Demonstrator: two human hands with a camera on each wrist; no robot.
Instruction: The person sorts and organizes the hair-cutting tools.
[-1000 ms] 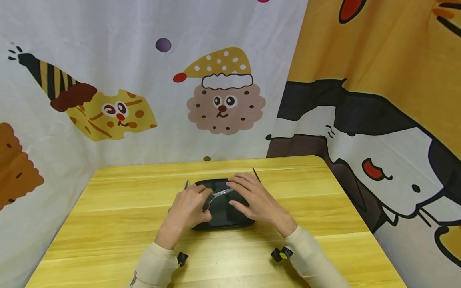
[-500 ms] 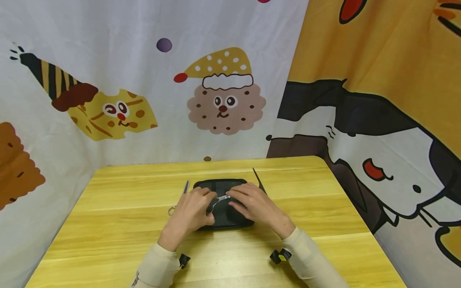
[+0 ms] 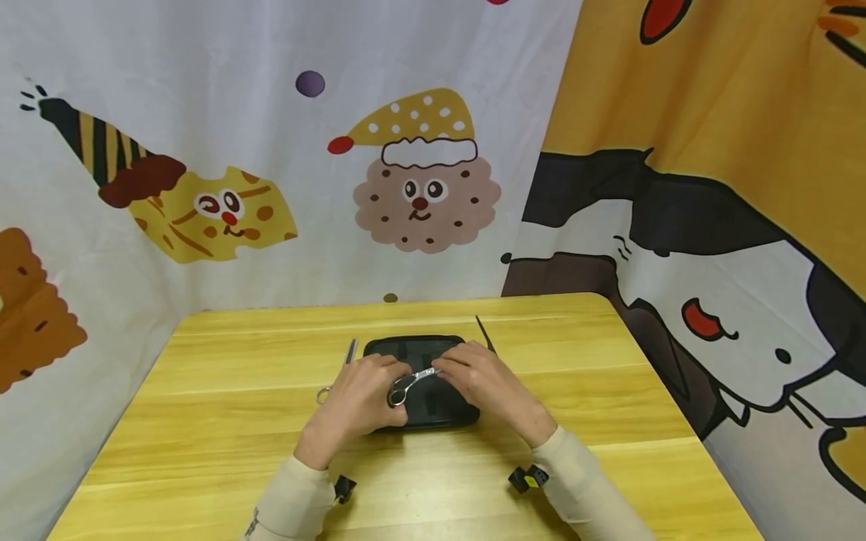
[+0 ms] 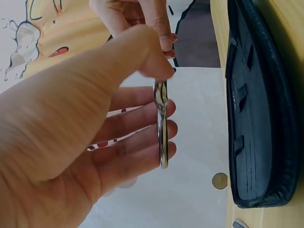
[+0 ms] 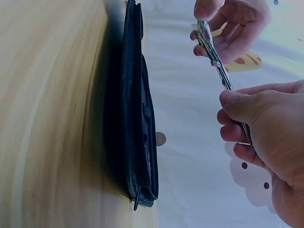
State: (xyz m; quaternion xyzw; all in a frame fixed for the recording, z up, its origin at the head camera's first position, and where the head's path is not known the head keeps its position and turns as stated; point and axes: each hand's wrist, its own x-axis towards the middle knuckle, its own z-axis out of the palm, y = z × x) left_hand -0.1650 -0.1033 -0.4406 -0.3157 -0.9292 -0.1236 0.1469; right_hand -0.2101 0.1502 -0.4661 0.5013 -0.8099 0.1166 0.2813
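Observation:
A pair of silver scissors [image 3: 421,375] is held between both hands, above a black zip case [image 3: 433,409]. My left hand [image 3: 361,392] pinches the handle end between thumb and fingers; in the left wrist view the scissors [image 4: 162,118] appear edge-on against the fingertips. With thumb and fingers, my right hand [image 3: 483,379] pinches the blade end, which it mostly hides. The right wrist view shows the scissors [image 5: 216,59] spanning the space from one hand to the other. The case [image 4: 247,118] lies on the table with elastic loops on its inner face.
Left of the case lies a second pair of scissors [image 3: 350,352], partly behind the left hand. A thin black pointed tool [image 3: 484,333] sticks out beyond the right hand. The wooden table [image 3: 223,421] meets a cartoon-printed curtain [image 3: 325,255] at the back.
My right hand has closed its spread fingers onto the blade end of the scissors. The left hand has shifted slightly right, and the scissors' handle rings show more fully now.

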